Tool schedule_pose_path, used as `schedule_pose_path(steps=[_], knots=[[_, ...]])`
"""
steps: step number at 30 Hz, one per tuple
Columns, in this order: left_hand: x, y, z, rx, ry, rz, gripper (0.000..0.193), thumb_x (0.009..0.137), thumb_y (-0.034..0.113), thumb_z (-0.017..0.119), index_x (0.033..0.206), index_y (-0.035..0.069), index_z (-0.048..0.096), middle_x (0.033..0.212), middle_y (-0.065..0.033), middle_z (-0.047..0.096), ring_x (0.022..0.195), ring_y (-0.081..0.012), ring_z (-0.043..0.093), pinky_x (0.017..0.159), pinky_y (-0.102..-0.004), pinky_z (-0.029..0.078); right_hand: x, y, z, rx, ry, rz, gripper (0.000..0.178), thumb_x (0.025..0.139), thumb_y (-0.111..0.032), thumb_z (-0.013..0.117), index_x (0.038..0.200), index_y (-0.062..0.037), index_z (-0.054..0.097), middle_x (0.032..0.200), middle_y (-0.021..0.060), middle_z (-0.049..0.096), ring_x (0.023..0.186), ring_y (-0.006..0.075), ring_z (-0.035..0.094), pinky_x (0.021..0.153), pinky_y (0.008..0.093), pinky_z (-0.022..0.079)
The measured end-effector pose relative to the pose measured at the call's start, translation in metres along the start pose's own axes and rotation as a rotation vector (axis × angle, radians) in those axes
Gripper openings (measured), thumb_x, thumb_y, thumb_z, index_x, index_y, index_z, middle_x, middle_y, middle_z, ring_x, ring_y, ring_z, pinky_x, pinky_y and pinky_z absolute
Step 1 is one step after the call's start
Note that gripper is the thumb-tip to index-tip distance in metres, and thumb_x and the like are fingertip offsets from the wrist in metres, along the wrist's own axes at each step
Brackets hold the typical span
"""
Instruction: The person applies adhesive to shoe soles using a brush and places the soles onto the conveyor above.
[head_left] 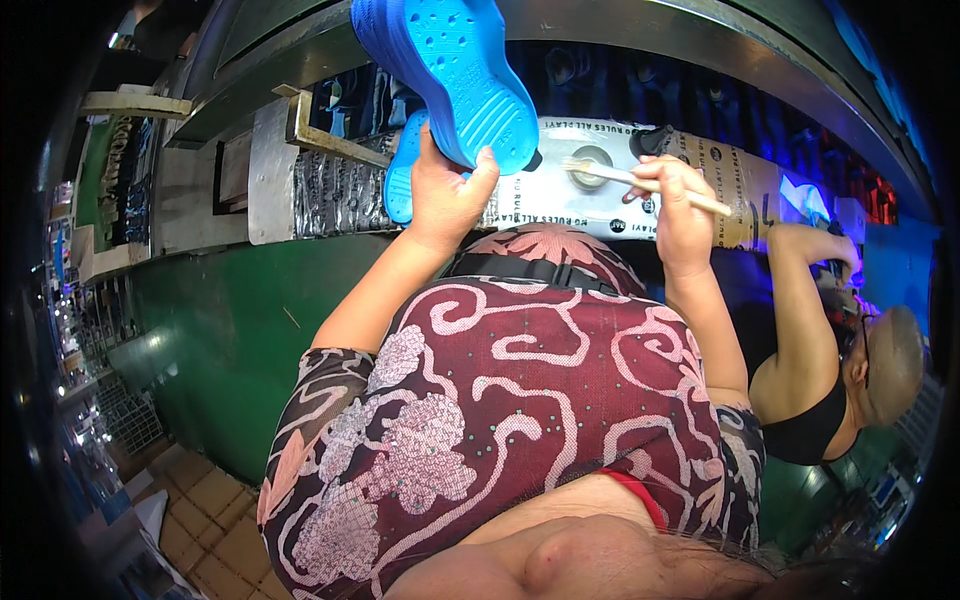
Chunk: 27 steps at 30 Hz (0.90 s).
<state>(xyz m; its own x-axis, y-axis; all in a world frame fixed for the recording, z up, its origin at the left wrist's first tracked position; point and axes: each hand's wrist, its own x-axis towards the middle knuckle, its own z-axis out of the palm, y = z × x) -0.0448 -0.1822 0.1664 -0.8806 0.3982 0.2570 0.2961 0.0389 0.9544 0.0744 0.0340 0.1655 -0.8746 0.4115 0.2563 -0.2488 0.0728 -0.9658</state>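
Observation:
My left hand grips the heel end of a bright blue foam shoe sole, its face dotted with round dimples and ribbed at the heel. Beside that wrist, a second blue sole rests on the bench, partly covered by the hand. Closed around the pale handle of a flat brush is my right hand. The bristles point left, over a small round metal dish on the bench. Whether they touch what is inside, I cannot tell.
A wrapped bench with printed sheeting runs across in front of me. Beyond it, a belt carries dark shoe parts under a metal rail. A black object stands behind my right hand. Another person works at the right.

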Motion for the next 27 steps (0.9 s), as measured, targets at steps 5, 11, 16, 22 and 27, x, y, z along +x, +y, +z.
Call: schedule_pose_path(steps=[5,11,16,22,27], knots=[[0.003,-0.005,0.003,0.122,0.008,0.171,0.057,0.078,0.006,0.06,0.127,-0.002,0.03,0.101,-0.0157,0.059,0.088,-0.0196,0.06,0.079,-0.0314,0.048,0.013,-0.017,0.022,-0.381,-0.114,-0.375,0.015,0.083,-0.011,0.056,0.074,-0.0015,0.064,0.066,0.0069,0.062,0.063,0.0194,0.056,0.072,0.0321,0.041],[0.006,-0.013,-0.002,0.23,-0.031,0.447,0.063,0.075,0.002,0.063,0.128,-0.003,0.029,0.092,-0.015,0.062,0.078,-0.019,0.063,0.069,-0.0287,0.05,0.018,-0.015,0.031,-0.524,-0.183,-0.459,0.013,0.08,-0.011,0.058,0.071,-0.0048,0.064,0.062,0.005,0.059,0.061,0.0206,0.054,0.069,0.0318,0.041],[0.003,-0.018,-0.012,0.361,0.012,0.587,0.064,0.072,0.001,0.063,0.127,-0.002,0.03,0.087,-0.0148,0.062,0.069,-0.0234,0.064,0.063,-0.03,0.051,0.019,-0.017,0.026,-0.481,-0.17,-0.445,0.016,0.081,-0.012,0.057,0.068,-0.0039,0.063,0.063,0.0062,0.059,0.06,0.0211,0.053,0.068,0.0322,0.04],[0.002,-0.013,-0.011,0.4,-0.016,0.64,0.068,0.069,-0.001,0.063,0.128,0.001,0.03,0.084,-0.0145,0.062,0.067,-0.0261,0.064,0.06,-0.0309,0.05,0.029,-0.018,0.034,-0.48,-0.258,-0.496,0.014,0.079,-0.012,0.059,0.069,-0.0045,0.062,0.062,0.0061,0.057,0.058,0.0219,0.052,0.065,0.0327,0.039],[0.003,-0.013,-0.015,0.422,-0.03,0.661,0.068,0.069,-0.002,0.063,0.128,0.001,0.03,0.084,-0.0146,0.062,0.068,-0.0265,0.064,0.06,-0.0308,0.051,0.032,-0.02,0.035,-0.577,-0.287,-0.495,0.01,0.076,-0.01,0.062,0.068,-0.0054,0.061,0.06,0.005,0.056,0.059,0.0215,0.052,0.064,0.0325,0.038]])
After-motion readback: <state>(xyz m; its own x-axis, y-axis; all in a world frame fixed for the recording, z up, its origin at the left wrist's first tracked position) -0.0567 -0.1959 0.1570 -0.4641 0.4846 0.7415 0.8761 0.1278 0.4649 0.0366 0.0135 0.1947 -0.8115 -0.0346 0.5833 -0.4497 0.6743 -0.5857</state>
